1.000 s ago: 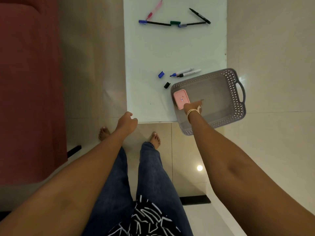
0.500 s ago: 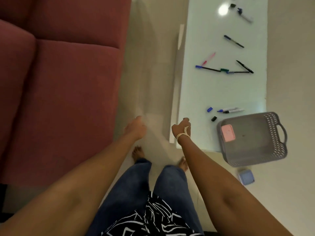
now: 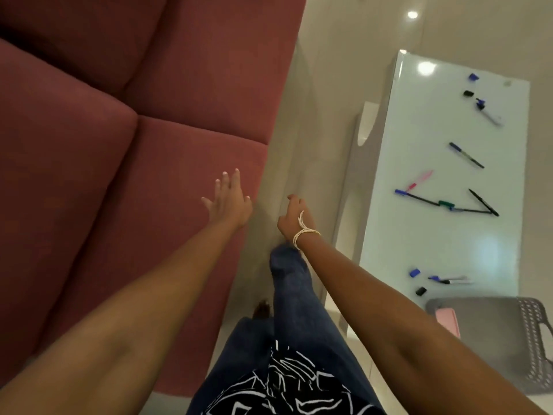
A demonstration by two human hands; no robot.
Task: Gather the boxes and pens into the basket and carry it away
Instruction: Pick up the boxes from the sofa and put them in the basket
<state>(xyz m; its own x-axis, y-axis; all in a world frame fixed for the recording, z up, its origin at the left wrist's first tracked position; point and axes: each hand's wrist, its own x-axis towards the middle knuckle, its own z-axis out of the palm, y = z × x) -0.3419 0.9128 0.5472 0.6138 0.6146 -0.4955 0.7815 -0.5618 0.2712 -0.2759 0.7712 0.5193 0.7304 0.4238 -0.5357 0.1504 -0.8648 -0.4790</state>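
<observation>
A grey basket [image 3: 490, 333] sits at the near end of the white table [image 3: 443, 235], at the lower right, with a pink box [image 3: 448, 320] inside it, partly hidden by my right forearm. Several pens lie on the table: a pink pen [image 3: 419, 181], black pens [image 3: 425, 200] in the middle, a blue-capped pen [image 3: 465, 154], and two markers [image 3: 449, 280] beside loose caps. My left hand [image 3: 229, 199] is spread with straight fingers over the red sofa's edge. My right hand [image 3: 294, 218], with a cord at its wrist, hangs loosely curled and holds nothing.
A red sofa [image 3: 104, 175] fills the left side. A narrow strip of tiled floor [image 3: 314, 130] runs between sofa and table, where my legs in jeans stand. More caps and a marker [image 3: 487, 112] lie at the table's far end.
My view has swung left toward the sofa. My right hand left the basket and moved away from the table. My left hand went from curled to spread fingers.
</observation>
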